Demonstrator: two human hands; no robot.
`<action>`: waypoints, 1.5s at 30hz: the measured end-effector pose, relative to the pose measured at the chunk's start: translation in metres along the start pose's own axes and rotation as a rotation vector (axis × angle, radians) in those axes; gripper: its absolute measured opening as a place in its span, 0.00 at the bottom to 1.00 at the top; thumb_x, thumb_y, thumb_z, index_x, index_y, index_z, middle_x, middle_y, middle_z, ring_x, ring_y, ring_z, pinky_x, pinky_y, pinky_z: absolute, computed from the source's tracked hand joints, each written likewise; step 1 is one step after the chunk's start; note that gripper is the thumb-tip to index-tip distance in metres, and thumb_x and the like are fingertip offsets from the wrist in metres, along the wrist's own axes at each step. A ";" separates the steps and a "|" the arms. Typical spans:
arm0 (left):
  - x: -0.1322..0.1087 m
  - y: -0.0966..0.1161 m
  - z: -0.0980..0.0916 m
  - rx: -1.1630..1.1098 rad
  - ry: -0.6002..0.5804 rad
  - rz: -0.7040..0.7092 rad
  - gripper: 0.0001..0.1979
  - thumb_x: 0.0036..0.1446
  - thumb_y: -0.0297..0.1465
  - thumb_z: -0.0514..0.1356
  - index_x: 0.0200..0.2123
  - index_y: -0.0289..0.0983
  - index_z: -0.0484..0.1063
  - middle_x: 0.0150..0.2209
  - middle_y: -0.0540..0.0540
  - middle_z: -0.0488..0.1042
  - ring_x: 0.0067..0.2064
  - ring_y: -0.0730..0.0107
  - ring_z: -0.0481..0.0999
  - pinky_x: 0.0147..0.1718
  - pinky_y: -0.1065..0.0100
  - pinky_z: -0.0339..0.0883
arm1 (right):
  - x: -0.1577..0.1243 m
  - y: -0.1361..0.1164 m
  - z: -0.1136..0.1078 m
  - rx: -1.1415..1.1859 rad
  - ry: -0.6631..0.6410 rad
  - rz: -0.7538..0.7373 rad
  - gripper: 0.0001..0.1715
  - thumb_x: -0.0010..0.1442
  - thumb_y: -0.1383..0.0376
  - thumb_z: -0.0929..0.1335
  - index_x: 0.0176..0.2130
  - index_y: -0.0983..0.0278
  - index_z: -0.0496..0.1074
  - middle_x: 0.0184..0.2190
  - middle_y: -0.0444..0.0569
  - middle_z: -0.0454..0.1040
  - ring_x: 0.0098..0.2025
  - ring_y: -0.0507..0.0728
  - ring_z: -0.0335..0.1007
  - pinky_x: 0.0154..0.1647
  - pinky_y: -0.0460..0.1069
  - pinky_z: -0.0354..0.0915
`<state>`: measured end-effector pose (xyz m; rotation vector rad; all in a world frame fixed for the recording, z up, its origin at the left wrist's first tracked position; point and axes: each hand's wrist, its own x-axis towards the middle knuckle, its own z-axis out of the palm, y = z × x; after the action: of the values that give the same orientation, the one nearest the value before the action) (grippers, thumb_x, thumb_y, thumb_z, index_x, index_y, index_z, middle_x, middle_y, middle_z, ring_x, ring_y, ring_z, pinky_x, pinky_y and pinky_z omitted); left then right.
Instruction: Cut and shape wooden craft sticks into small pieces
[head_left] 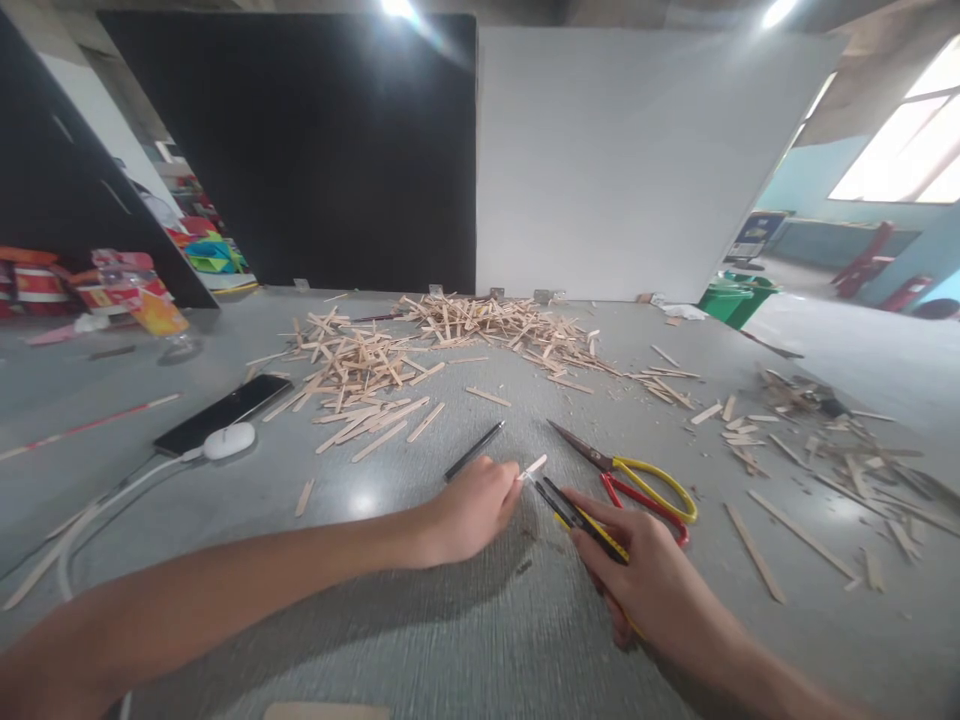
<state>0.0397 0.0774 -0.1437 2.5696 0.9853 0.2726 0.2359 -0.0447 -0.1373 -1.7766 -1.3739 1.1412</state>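
Left hand pinches a wooden stick mid-bench; right hand grips the cutter, tip seemingly at the stick, blurry. Stick looks unfinished; stick heap far, loose pieces right.

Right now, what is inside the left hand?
The left hand grips a pale stick; one end pokes out. The hand covers the rest, so its length cannot be seen.

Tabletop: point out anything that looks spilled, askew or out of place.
At the right, loose wood pieces lie scattered near dark debris; that patch looks spilled, unlike the denser heap of sticks at the back.
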 end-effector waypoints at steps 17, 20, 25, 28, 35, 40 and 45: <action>0.000 -0.002 0.003 -0.016 0.015 0.019 0.15 0.73 0.39 0.58 0.36 0.35 0.73 0.29 0.53 0.71 0.28 0.73 0.72 0.32 0.67 0.71 | -0.003 -0.007 -0.001 -0.038 0.028 0.031 0.36 0.70 0.60 0.63 0.71 0.71 0.62 0.08 0.34 0.65 0.11 0.54 0.69 0.13 0.44 0.64; 0.001 -0.001 0.002 0.001 0.003 0.023 0.14 0.73 0.38 0.58 0.36 0.35 0.73 0.29 0.52 0.72 0.28 0.73 0.73 0.32 0.67 0.72 | -0.003 -0.007 0.000 -0.033 0.033 0.033 0.36 0.70 0.60 0.63 0.71 0.71 0.61 0.08 0.35 0.66 0.11 0.54 0.69 0.13 0.44 0.64; 0.000 0.000 0.004 0.025 -0.005 0.016 0.14 0.72 0.38 0.59 0.37 0.34 0.73 0.30 0.52 0.73 0.28 0.74 0.73 0.31 0.68 0.72 | -0.002 -0.006 0.003 -0.077 0.055 0.020 0.36 0.69 0.60 0.63 0.71 0.71 0.62 0.09 0.35 0.64 0.11 0.55 0.69 0.13 0.45 0.65; -0.001 0.001 0.003 0.039 -0.009 0.021 0.14 0.72 0.38 0.59 0.37 0.34 0.73 0.30 0.52 0.73 0.27 0.74 0.72 0.30 0.69 0.72 | -0.001 -0.007 0.002 -0.198 0.086 -0.056 0.35 0.69 0.60 0.62 0.70 0.71 0.65 0.12 0.39 0.68 0.12 0.56 0.69 0.14 0.47 0.65; -0.001 0.000 0.004 0.065 -0.025 0.047 0.13 0.72 0.37 0.59 0.38 0.34 0.74 0.29 0.53 0.73 0.26 0.75 0.73 0.29 0.70 0.72 | 0.000 -0.010 -0.003 -0.351 0.114 -0.253 0.30 0.68 0.62 0.62 0.64 0.71 0.73 0.28 0.51 0.81 0.24 0.56 0.76 0.29 0.50 0.74; 0.000 0.001 0.005 0.076 -0.009 0.063 0.12 0.72 0.36 0.60 0.38 0.34 0.74 0.30 0.52 0.74 0.28 0.74 0.74 0.31 0.68 0.73 | 0.000 -0.013 -0.005 -0.250 0.009 -0.100 0.31 0.70 0.63 0.62 0.68 0.69 0.68 0.17 0.39 0.69 0.11 0.50 0.64 0.12 0.43 0.60; -0.001 0.002 0.005 0.079 0.001 0.067 0.12 0.72 0.36 0.60 0.39 0.33 0.74 0.30 0.52 0.73 0.27 0.75 0.73 0.30 0.69 0.73 | 0.001 -0.013 -0.009 -0.196 -0.049 -0.075 0.30 0.70 0.61 0.62 0.67 0.64 0.68 0.12 0.34 0.63 0.10 0.51 0.63 0.09 0.41 0.57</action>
<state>0.0419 0.0740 -0.1473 2.6776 0.9295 0.2576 0.2383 -0.0399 -0.1229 -1.8246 -1.6161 1.0469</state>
